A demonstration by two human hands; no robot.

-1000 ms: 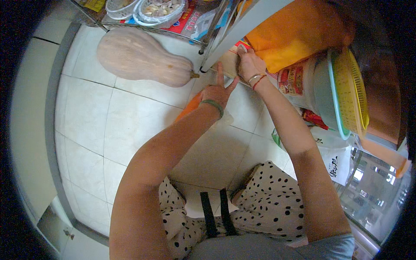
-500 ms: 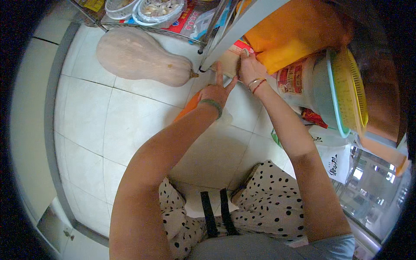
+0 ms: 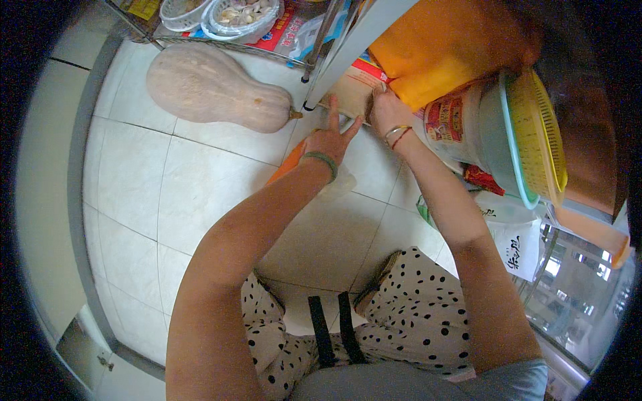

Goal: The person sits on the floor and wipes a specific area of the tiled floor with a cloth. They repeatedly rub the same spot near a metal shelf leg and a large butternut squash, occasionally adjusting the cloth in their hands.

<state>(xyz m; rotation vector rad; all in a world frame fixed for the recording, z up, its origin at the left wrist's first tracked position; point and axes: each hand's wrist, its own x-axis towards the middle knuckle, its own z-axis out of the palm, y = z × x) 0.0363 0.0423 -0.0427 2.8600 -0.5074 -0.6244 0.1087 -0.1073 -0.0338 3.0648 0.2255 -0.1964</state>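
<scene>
Trousers (image 3: 428,314) of white cloth with black dots cover my legs, well short of the pale beige, bottle-shaped squash (image 3: 207,87). Just right of the squash's stem, my left hand (image 3: 326,142) spreads two fingers wide; by its wrist shows something orange (image 3: 286,167), and I cannot tell whether the curled fingers hold it. Farther right of the squash, my right hand (image 3: 388,115) is bent narrow at the flat, tan, red-edged package (image 3: 353,92); whether it pinches firmly I cannot tell. That package lies right of the squash's stem. I judge it light, fairly stiff like card, hardly slippery, its edges liable to crease; the near edge, thumb above and fingers beneath, should be the best hold. Beyond the squash sits a round, white plastic basket (image 3: 221,30).
</scene>
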